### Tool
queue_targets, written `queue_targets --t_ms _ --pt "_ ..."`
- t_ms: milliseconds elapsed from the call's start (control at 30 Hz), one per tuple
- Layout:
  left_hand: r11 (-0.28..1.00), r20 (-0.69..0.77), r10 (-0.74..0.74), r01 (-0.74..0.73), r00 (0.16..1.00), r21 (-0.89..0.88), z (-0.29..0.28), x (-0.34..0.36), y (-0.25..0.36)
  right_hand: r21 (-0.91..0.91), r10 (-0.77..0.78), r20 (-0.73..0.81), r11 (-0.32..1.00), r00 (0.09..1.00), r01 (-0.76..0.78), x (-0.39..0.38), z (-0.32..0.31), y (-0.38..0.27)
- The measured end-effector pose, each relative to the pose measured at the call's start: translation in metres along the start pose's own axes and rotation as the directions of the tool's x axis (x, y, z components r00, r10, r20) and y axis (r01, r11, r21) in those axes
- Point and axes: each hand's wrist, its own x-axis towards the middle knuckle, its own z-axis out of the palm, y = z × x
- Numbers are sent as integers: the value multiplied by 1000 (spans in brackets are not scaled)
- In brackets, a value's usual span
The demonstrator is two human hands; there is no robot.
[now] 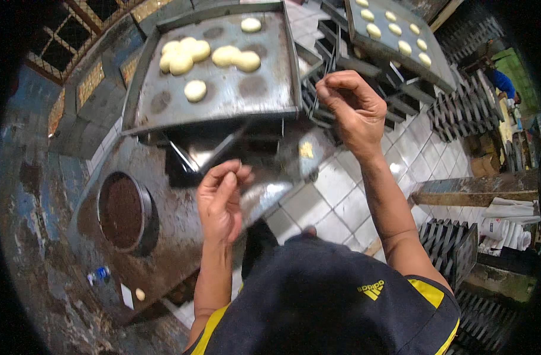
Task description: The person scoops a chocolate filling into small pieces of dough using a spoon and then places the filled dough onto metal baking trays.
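My left hand (223,201) is in the air in front of a dark metal baking tray (223,106), fingers curled and drawn together at the tips. My right hand (358,112) is raised beside the tray's right edge, thumb and fingertips pinched together. Anything in either pinch is too small or hidden to make out. On the tray sit a cluster of pale dough balls (184,56), a touching pair of dough balls (236,59), a lone dough ball (194,90) nearest me and another dough ball (251,25) at the far side. Dark round marks show between them.
A round pan of dark brown crumbly filling (120,212) stands on the worn table (164,260) to the left. At the upper right, another tray (394,59) bears several spaced dough balls. Stacked dark trays (465,106) line the right side above a white tiled floor (312,204).
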Motion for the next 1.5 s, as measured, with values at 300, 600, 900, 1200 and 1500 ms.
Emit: queue_targets --t_ms 300,600,900,1200,1500 --pt "678 101 -109 0 989 735 -13 -27 -179 -176 613 1 778 790 -603 -169 -104 95" --pt "-336 158 -304 -261 939 905 -75 48 -344 -208 895 -95 409 435 -888 -308 -178 75" --pt "-226 403 -316 -481 859 847 -70 32 -308 2 835 -392 421 387 -907 -350 -220 62" --pt "274 506 -403 -426 763 862 130 87 -376 -135 666 -651 372 365 -918 -439 -361 103" --pt "520 359 -599 7 716 854 417 84 -553 331 783 -622 255 -7 -909 -559 -632 179"
